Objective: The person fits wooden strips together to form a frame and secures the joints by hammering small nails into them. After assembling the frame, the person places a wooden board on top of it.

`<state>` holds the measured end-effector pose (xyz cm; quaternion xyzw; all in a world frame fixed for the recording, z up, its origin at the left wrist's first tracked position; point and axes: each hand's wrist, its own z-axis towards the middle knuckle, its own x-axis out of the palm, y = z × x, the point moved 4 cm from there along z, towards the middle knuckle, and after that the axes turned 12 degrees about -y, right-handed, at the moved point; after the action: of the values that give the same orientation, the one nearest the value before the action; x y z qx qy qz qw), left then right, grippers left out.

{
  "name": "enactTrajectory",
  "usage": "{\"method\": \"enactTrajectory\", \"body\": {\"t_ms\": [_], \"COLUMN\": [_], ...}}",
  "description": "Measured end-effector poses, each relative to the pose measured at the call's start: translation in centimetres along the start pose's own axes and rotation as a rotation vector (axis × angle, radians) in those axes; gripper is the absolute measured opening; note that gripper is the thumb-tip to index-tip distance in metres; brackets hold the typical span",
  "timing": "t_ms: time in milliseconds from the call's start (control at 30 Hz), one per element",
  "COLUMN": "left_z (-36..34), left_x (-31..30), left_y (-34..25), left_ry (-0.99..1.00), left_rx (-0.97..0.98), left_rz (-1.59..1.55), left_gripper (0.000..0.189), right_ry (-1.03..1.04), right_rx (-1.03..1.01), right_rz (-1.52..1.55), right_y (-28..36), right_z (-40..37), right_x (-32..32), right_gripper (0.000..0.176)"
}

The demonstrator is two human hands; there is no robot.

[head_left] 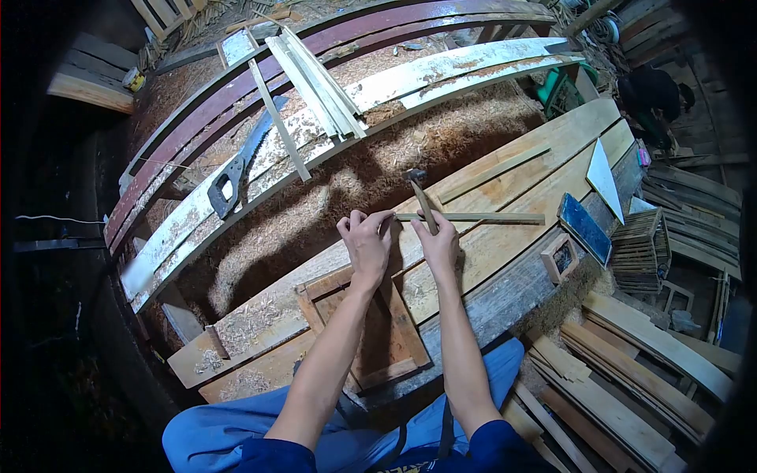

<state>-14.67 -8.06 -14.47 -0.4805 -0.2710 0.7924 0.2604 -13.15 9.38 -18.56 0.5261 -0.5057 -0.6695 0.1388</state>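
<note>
My right hand [440, 246] is closed around the wooden handle of a hammer [426, 203], whose dark head points away from me. My left hand [368, 243] is beside it, fingers bent and pinched at the left end of a thin wooden strip [497, 218]. That strip runs rightward past my right hand, above the plank bench [505, 189]. A second loose strip [495, 175] lies farther back on the planks. Below my forearms sits a rectangular wooden frame [408, 335], partly hidden by my left arm.
Across a sawdust-filled gap, a whitish plank [441, 75] carries a handsaw [236, 173] and several thin strips [307, 83]. On the right are a blue block [585, 229], a small wooden box [560, 258] and a slatted basket [640, 248]. Stacked boards [615, 386] lie lower right. Another person [654, 94] is bent over at upper right.
</note>
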Motion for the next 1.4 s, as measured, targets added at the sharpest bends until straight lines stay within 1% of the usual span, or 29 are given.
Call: {"method": "enactTrajectory", "body": {"t_ms": [200,267,400,567,633,700,767,867,933,1000,1033,1067,1267,1400], "left_z": [0.2,0.2,0.0,0.0,0.1,0.1,0.0,0.3,0.7,0.8,0.8,0.8,0.4,0.4], "left_x": [-0.1,0.0,0.3,0.2,0.0,0.1,0.4,0.6,0.5,0.4,0.5,0.4,0.8,0.8], "left_y": [-0.2,-0.2,0.0,-0.1,0.0,0.2,0.6,0.9,0.6,0.6,0.6,0.7,1.4,1.4], "left_ry": [-0.018,-0.013,-0.014,-0.022,-0.023,-0.014,-0.005,0.020,0.016,0.040,0.064,0.062,0.057,0.047], "left_rx": [-0.015,-0.018,0.015,0.026,-0.043,-0.061,-0.082,-0.066,0.025,0.038,0.052,0.053,0.051,0.087], "left_rz": [0.003,0.005,0.045,0.043,0.036,0.025,0.015,0.000,0.046,0.007,-0.032,-0.033,-0.084,-0.067], "left_gripper": [0.016,0.016,0.015,0.015,0.015,0.015,0.016,0.016,0.017,0.017,0.017,0.017,0.017,0.017], "right_ry": [-0.056,-0.025,-0.046,0.012,0.010,0.008,-0.002,0.004,-0.015,-0.032,-0.008,0.015,0.031,0.022], "right_rx": [-0.086,-0.033,-0.063,0.024,0.024,0.025,-0.015,0.046,0.018,-0.016,0.016,0.047,0.041,0.034], "right_rz": [0.038,-0.004,0.018,-0.039,-0.026,-0.014,0.015,-0.036,-0.004,0.025,-0.021,-0.068,-0.037,-0.038], "right_y": [0.2,0.2,-0.1,0.4,0.5,0.4,0.2,0.4,0.1,0.2,0.3,0.3,0.3,0.1], "right_z": [-0.1,-0.1,0.0,0.0,0.0,0.0,0.0,0.0,-0.1,0.0,0.0,0.1,0.2,0.3], "right_x": [0.0,-0.1,0.1,-0.2,-0.2,-0.2,-0.1,-0.2,0.0,-0.2,-0.2,-0.3,-0.3,-0.1], "right_gripper": [0.036,0.036,0.035,0.035,0.034,0.034,0.034,0.034,0.034,0.035,0.035,0.035,0.037,0.037]}}
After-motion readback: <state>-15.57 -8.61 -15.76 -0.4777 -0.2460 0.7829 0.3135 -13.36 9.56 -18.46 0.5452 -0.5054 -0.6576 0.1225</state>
